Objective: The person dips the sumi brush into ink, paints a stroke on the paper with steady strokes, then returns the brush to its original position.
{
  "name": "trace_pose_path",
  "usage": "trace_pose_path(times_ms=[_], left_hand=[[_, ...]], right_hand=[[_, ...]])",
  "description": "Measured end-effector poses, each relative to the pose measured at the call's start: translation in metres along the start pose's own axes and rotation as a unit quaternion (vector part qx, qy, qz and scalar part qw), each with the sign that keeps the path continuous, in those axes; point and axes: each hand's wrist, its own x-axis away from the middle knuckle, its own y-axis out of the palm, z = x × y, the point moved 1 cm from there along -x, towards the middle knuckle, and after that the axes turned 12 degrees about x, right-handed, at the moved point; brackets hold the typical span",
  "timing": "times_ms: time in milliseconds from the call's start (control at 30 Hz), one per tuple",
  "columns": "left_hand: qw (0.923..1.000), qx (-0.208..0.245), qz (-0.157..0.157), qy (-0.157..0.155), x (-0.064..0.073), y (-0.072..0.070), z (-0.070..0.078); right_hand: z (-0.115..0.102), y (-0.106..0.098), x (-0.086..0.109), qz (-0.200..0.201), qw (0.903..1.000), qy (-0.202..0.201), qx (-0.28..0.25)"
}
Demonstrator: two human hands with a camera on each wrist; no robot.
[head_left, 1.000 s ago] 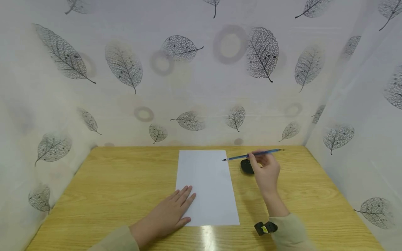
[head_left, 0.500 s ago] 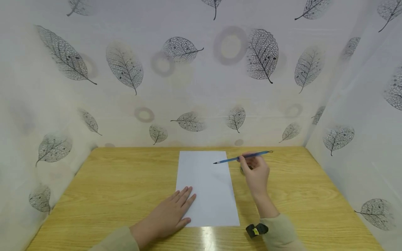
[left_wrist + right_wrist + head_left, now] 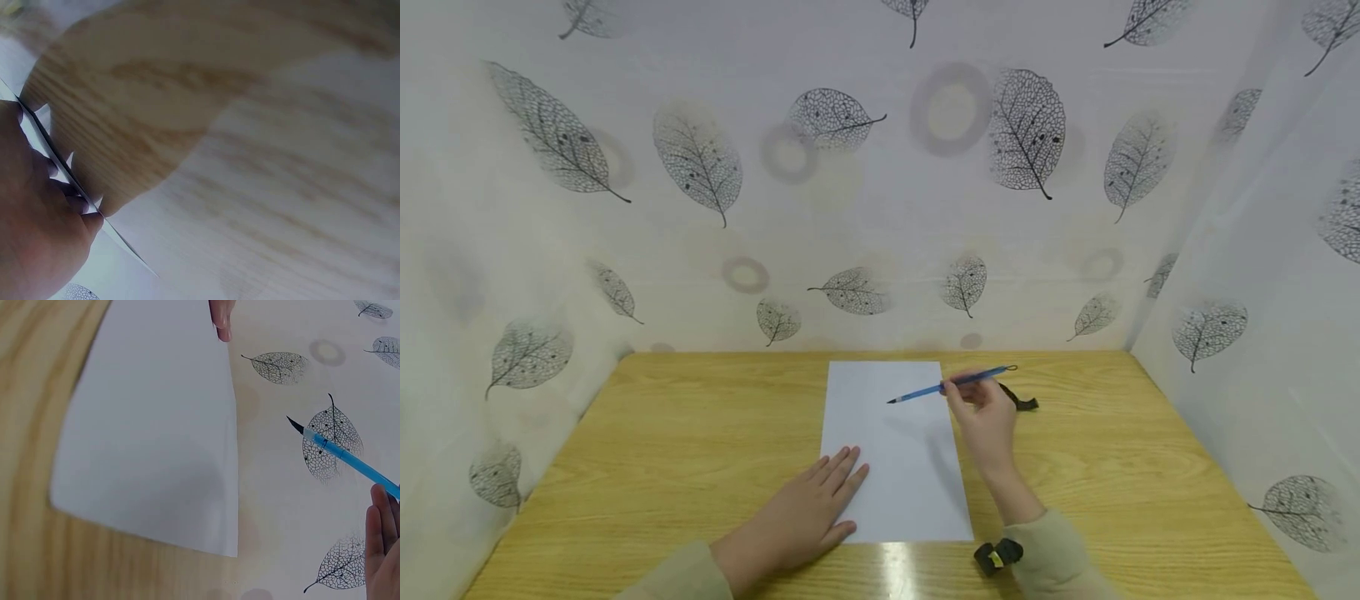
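Observation:
A blank white sheet of paper [image 3: 887, 467] lies upright on the wooden table in the head view. My left hand [image 3: 805, 508] rests flat with fingers spread on its lower left edge; the left wrist view shows that hand [image 3: 44, 212] along the paper's edge. My right hand [image 3: 985, 417] pinches a blue writing brush [image 3: 921, 392] by the middle of its handle. The brush's dark pointed tip hovers over the upper half of the paper, aimed left. In the right wrist view the brush [image 3: 356, 464] appears whole near the tip, with the right fingers [image 3: 378, 525] at its handle.
A black object [image 3: 1021, 400] lies on the table behind the right hand, mostly hidden by it. The wooden table [image 3: 700, 417] runs back to a pale leaf-patterned covering [image 3: 887, 208], which also rises at both sides. A black wrist device [image 3: 997, 557] hangs at the right sleeve.
My right hand has moved left with the brush, carrying its tip from the paper's right edge to over the upper middle. The left hand has stayed put.

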Motion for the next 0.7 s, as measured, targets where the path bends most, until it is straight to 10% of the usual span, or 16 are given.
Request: trace_pose_path(times_ms=[700], left_hand=[[0.9996, 0.012, -0.018, -0.016, -0.001, -0.002, 0.002]], right_hand=[[0.002, 0.024, 0.005, -0.032, 0.9993, 0.008, 0.014]])
